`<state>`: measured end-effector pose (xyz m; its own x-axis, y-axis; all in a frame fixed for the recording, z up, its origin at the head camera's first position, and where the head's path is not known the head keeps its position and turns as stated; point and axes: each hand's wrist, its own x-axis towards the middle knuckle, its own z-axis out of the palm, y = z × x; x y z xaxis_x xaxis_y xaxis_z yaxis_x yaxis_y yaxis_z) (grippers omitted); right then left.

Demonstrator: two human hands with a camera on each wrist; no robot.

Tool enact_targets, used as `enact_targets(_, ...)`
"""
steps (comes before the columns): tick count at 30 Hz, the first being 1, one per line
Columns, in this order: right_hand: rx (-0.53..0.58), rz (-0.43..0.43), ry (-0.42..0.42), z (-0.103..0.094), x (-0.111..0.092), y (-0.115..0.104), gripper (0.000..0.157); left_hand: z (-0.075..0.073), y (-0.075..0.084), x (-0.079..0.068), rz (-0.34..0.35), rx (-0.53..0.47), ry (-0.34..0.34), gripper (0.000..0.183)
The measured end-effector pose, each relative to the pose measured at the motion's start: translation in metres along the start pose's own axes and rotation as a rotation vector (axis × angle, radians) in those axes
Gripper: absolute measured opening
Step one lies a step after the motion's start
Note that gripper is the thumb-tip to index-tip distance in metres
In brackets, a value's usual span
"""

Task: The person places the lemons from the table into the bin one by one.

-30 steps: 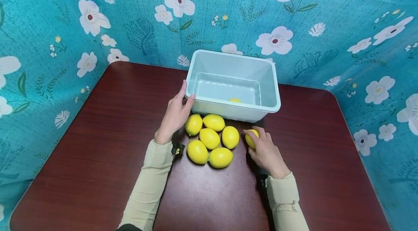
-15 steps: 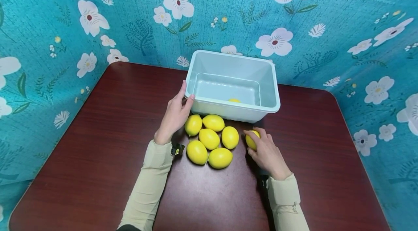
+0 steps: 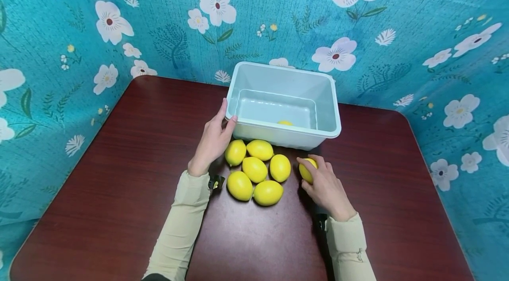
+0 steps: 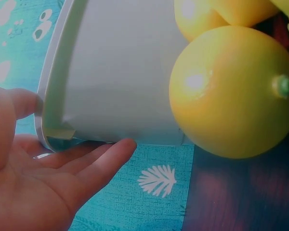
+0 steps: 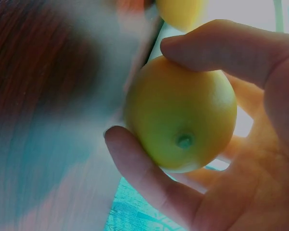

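R hand (image 3: 326, 186) grips lemon (image 5: 183, 120), near bin (image 3: 278, 133) | L hand (image 3: 210, 139), fingers extended, touches bin's near-L corner | no visible chg vs 1s ago; work paused

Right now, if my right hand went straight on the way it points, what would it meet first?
Beyond the lemon in your right hand, probably the front wall of the bin, though depth is hard to judge.

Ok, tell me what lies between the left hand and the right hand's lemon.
In the head view, six lemons lie on the tabletop between the left hand and that held lemon.
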<state>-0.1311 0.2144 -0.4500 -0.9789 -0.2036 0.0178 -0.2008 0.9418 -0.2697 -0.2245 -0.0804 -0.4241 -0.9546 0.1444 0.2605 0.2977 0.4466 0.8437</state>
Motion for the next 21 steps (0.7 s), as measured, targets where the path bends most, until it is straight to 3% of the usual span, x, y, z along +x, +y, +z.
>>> enact_targets(21, 0.04, -0.005, 0.076, -0.0061, -0.0013, -0.0026, 0.061, 0.0013, -0.0014, 0.0003, 0.018, -0.018, 0.008, 0.06)
